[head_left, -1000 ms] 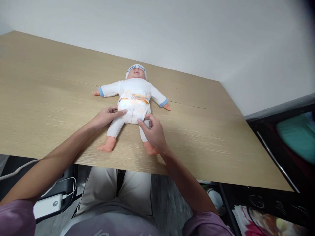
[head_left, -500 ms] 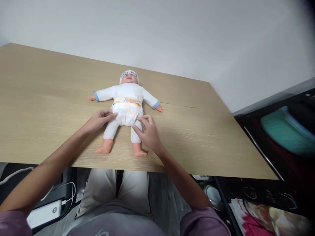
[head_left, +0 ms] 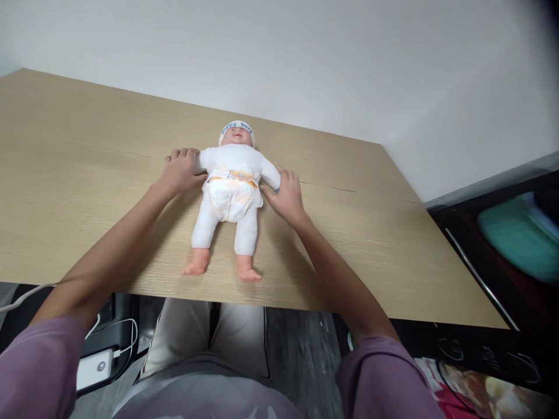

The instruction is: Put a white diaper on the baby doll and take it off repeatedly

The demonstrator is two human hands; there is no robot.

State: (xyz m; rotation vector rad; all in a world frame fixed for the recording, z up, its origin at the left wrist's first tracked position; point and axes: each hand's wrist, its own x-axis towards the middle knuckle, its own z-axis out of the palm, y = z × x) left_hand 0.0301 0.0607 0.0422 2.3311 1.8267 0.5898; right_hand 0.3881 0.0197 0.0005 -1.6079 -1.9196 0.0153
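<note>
Left hand and right hand are closed around the two arms of the baby doll, which is laid face up on the counter between them. Just inward of both hands, a printed diaper is wrapped about its hips. Beyond the hands, its head is covered by a lettered cap. Both arms are best held lightly and evenly, so that the body is kept straight and the diaper is not dragged askew.
</note>
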